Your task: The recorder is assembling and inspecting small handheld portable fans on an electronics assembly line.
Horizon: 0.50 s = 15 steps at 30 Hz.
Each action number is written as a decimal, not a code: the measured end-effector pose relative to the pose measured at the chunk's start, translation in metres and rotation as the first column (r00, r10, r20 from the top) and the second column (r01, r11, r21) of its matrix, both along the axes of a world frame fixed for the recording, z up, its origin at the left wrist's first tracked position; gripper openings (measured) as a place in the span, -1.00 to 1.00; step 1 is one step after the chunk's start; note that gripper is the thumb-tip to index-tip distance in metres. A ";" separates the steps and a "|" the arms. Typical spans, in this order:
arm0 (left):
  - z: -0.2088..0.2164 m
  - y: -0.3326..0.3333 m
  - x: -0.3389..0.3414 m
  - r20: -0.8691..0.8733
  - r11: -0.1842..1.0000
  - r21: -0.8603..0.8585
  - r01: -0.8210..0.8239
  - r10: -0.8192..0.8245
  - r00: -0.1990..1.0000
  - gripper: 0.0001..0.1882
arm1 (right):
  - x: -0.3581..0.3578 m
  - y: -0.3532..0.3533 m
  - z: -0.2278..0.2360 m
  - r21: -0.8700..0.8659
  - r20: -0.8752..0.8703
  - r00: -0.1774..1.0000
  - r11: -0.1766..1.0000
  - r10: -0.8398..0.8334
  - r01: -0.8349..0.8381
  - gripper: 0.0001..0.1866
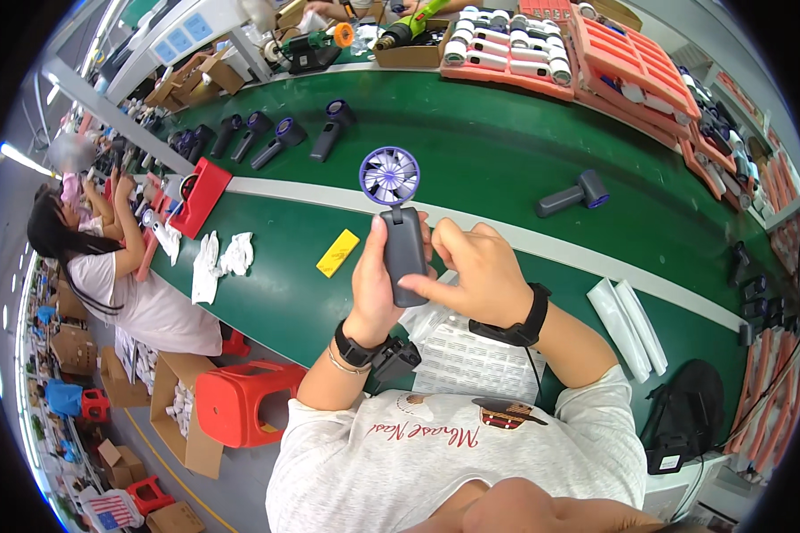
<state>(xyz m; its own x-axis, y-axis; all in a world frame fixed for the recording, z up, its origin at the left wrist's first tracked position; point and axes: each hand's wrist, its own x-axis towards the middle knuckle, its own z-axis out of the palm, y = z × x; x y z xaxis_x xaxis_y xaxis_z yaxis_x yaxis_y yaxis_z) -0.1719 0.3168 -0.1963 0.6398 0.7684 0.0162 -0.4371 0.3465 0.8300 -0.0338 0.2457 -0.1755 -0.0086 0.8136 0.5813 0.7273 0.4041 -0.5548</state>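
Note:
A dark grey handheld fan with a round purple-rimmed head stands upright in front of my chest, its blades facing up toward me. My left hand is closed around the left side of its handle. From the right, my right hand presses its thumb on the lower handle, with the index finger bent beside the upper part; the other fingers curl inward. Below my hands lies a white sheet of printed labels, partly under clear plastic. A small yellow packet sits left of the fan.
Several similar fans lie on the green bench's far side, and another fan rests to the right. White gloves, a red holder and white plastic sleeves surround me. A co-worker sits at left near a red stool.

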 end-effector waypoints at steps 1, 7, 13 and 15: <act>0.001 0.004 0.001 -0.005 1.000 0.004 0.018 -0.018 1.000 -0.38 | 0.002 -0.002 0.001 -0.031 0.009 1.000 1.000 0.006 -0.005 -0.53; -0.015 0.053 0.020 -0.196 0.984 0.067 0.164 -0.148 0.969 -0.59 | 0.010 0.001 -0.021 -0.075 0.148 0.987 0.994 -0.063 0.074 -0.52; -0.042 0.114 0.074 -0.654 0.794 0.230 0.562 -0.302 0.694 -0.56 | 0.021 -0.005 -0.008 -0.024 0.181 0.975 0.991 -0.125 0.132 -0.61; -0.046 0.116 0.103 -0.604 0.789 0.371 0.489 -0.195 0.773 -0.53 | 0.025 -0.006 -0.006 -0.011 0.204 0.968 0.989 -0.144 0.150 -0.62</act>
<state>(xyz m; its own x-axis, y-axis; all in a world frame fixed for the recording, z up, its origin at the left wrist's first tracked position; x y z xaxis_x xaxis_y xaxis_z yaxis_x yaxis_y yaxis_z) -0.0684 0.4328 -0.2423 0.8769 0.4722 -0.0898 0.1671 -0.1243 0.9781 -0.0093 0.2395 -0.1810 -0.0032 0.8294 0.5586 0.8759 0.2719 -0.3986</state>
